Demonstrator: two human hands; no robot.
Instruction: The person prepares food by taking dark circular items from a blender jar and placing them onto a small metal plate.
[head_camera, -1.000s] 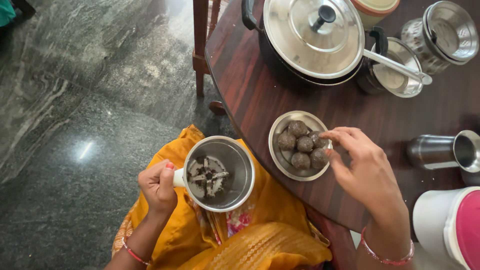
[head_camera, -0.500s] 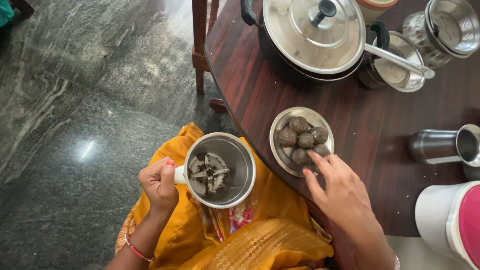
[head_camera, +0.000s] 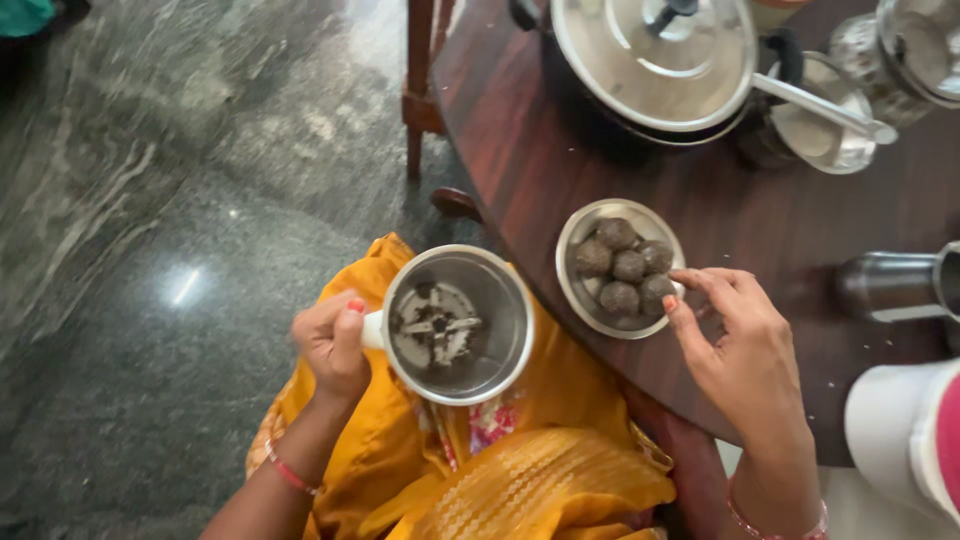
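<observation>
My left hand (head_camera: 330, 345) grips the jar (head_camera: 458, 322); my right hand (head_camera: 745, 345), open, touches the bowl (head_camera: 590, 225) rim, jar's right.

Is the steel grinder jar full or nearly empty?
Nearly empty: the grinder jar shows bare blades with only dark residue.

A home dining spot — dark wooden table (head_camera: 600, 160), lidded steel pot (head_camera: 650, 60), polished stone floor (head_camera: 150, 200).
</observation>
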